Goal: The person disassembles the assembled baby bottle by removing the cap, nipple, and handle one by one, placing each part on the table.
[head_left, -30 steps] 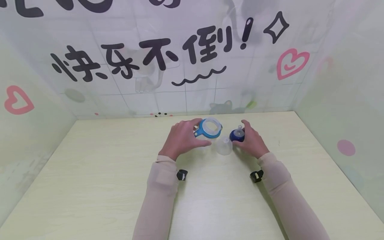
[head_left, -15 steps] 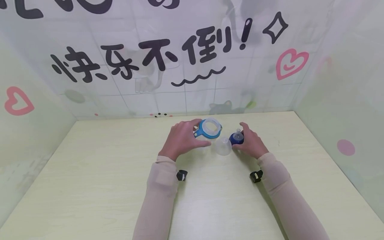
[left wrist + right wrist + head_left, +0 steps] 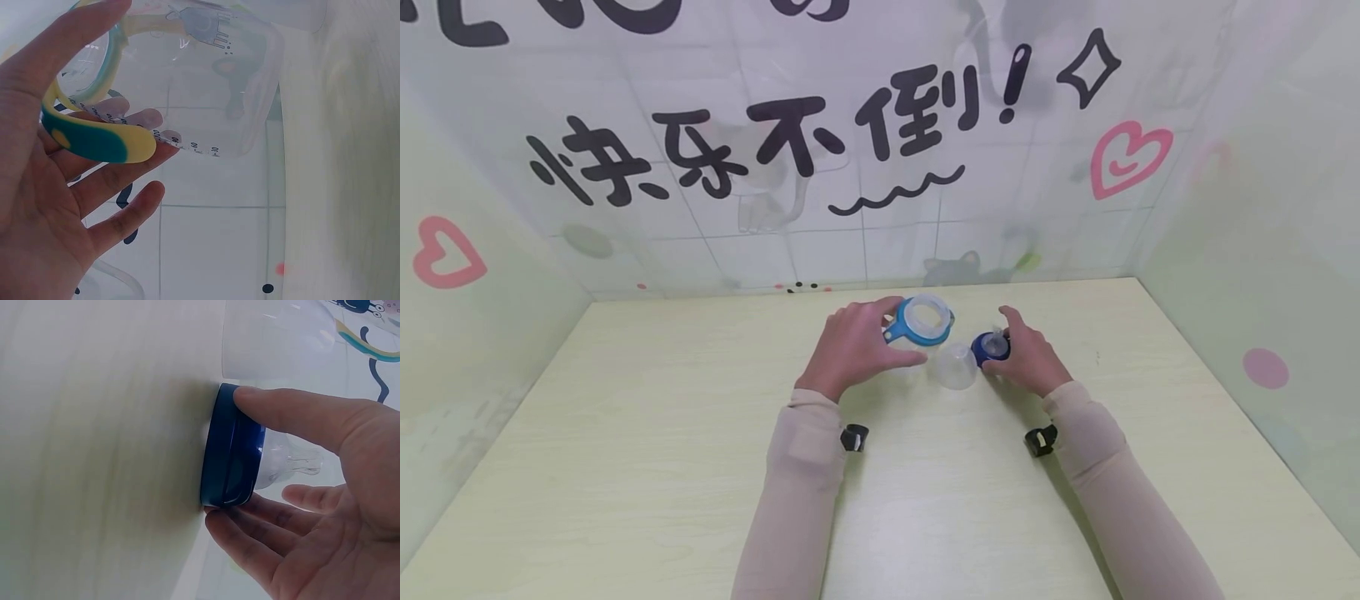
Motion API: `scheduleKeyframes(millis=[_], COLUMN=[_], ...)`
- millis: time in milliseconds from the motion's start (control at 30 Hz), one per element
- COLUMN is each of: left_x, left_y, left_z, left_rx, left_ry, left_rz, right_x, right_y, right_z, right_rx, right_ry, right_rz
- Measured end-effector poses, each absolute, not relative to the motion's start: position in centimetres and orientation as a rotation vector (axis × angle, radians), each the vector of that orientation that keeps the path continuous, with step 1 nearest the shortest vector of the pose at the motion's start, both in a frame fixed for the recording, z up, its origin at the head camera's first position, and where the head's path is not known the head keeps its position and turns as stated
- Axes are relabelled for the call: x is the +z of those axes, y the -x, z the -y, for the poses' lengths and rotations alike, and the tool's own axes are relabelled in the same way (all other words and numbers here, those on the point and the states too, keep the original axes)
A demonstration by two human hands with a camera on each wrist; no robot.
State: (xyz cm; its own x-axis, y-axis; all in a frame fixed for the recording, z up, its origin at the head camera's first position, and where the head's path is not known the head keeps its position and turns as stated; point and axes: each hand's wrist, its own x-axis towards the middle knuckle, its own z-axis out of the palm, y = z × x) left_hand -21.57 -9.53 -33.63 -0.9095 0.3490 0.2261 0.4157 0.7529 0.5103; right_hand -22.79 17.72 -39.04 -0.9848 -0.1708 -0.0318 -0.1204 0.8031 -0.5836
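Observation:
My left hand (image 3: 854, 346) holds a clear baby bottle (image 3: 206, 81) with printed measuring marks. A blue handle ring (image 3: 897, 332) surrounds its open neck; in the left wrist view a handle (image 3: 103, 142) looks teal and yellow. The thumb is on one side of the bottle, the fingers behind it. My right hand (image 3: 1030, 357) grips a dark blue bottle collar (image 3: 232, 450) between thumb and fingers, low against the tabletop. A clear teat (image 3: 290, 461) rises from the collar. Between the hands a see-through domed cap (image 3: 956, 367) stands on the table, close beside the collar.
The pale wooden table (image 3: 662, 450) meets a printed back wall (image 3: 775, 258) just behind the hands. Side walls (image 3: 1262, 317) close in the table at left and right. A black wrist device (image 3: 1041, 440) shows by the right sleeve, another by the left.
The right hand and the collar have shifted slightly left and nearer. The domed cap has slid a little left beside it. The left hand and bottle have hardly moved.

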Motion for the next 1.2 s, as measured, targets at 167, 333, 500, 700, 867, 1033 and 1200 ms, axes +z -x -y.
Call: scheduleKeyframes(millis=[167,333,500,700,867,1033,1200], left_x=[-33.6,-33.4,-33.2,-33.1,-33.1,-33.2,-33.2], left_y=[21.5,21.5,21.5,21.4,21.3,21.3,21.3], left_z=[9.7,9.8,9.7,9.6,9.4,9.4,9.3], left_rx=[-0.870,-0.872,-0.882,-0.888,-0.886,-0.899,-0.906], left_ry=[0.623,0.636,0.648,0.657,0.670,0.693,0.712], left_rz=[2.816,2.794,2.783,2.787,2.778,2.756,2.740], right_x=[-38.6,-37.3,-36.4,-36.1,-36.0,-36.1,-36.3], right_y=[22.7,22.5,22.2,21.8,21.5,21.4,21.4], right_z=[-17.7,-17.5,-16.8,-15.4,-14.8,-14.3,-14.1], right_rx=[-0.935,-0.983,-1.144,-1.381,-1.478,-1.485,-1.462], right_ry=[0.230,0.232,0.368,0.685,0.834,0.883,0.914], right_rz=[-2.901,-2.912,-2.947,-2.929,-2.891,-2.881,-2.888])
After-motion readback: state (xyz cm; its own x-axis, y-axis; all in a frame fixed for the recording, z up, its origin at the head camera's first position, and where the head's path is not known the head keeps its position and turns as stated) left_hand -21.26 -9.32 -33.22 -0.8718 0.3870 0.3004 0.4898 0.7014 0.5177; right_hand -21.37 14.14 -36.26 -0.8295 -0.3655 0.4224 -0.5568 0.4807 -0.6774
